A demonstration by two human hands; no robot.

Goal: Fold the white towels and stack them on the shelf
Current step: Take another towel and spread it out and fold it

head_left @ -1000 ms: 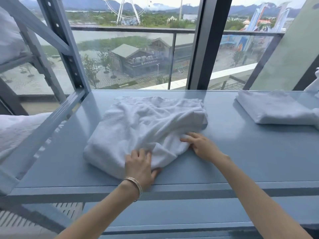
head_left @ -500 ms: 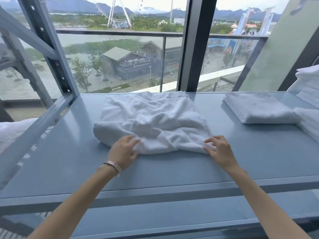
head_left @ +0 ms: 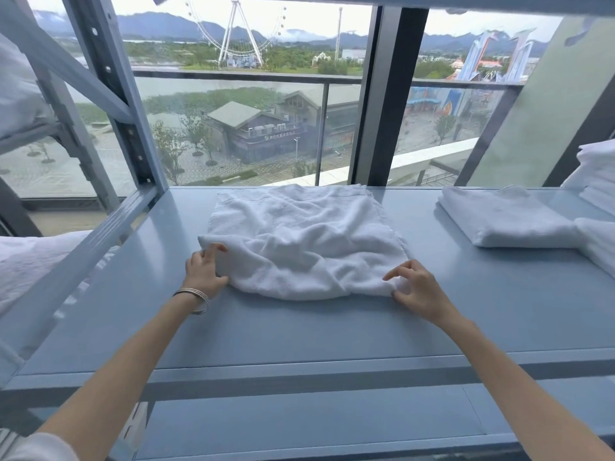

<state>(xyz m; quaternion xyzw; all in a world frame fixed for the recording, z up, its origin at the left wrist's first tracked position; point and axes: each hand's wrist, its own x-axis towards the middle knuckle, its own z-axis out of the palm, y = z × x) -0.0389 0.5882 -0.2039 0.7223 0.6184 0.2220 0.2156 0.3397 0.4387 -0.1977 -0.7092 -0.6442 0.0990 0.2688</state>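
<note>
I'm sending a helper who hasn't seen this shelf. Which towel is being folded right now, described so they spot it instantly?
On the blue-grey shelf in front of the window, it is the white towel in the middle. The left hand and right hand touch its near corners. Unlike the neatly folded towel to its right, it is rumpled.

Before you, a grey-blue metal shelf (head_left: 332, 334) carries a rumpled white towel (head_left: 303, 241) at centre and a folded towel (head_left: 506, 216) to its right.
</note>
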